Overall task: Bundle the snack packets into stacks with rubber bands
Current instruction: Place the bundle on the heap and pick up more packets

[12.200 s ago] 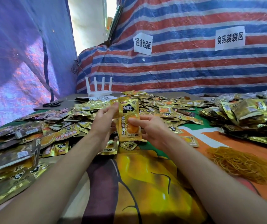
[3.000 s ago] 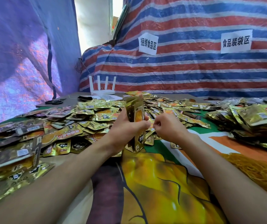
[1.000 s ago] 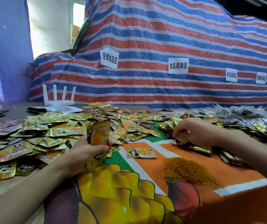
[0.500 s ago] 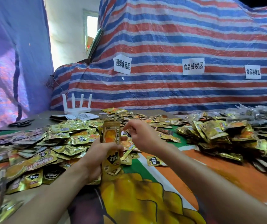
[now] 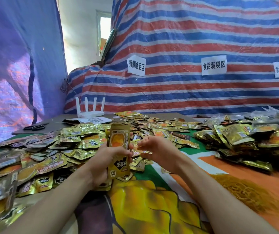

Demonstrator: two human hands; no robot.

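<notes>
My left hand (image 5: 104, 160) grips a stack of gold snack packets (image 5: 119, 142), held upright above the table with the print upside down. My right hand (image 5: 159, 149) is just right of the stack, almost touching it. Its fingers are curled and pinch something thin and yellowish that looks like a rubber band (image 5: 141, 147). A loose heap of yellow rubber bands (image 5: 246, 191) lies on the cloth to the right of my right forearm.
Loose gold packets (image 5: 51, 157) cover the left and far side of the table. A heap of packets (image 5: 246, 139) sits at the right. A white router (image 5: 89, 110) and scissors (image 5: 35, 127) lie at the back left. A striped tarp (image 5: 186, 39) rises behind.
My right hand came back from the packet heap on the right to the stack. My left hand has kept holding the stack upright; the view swung back left.
</notes>
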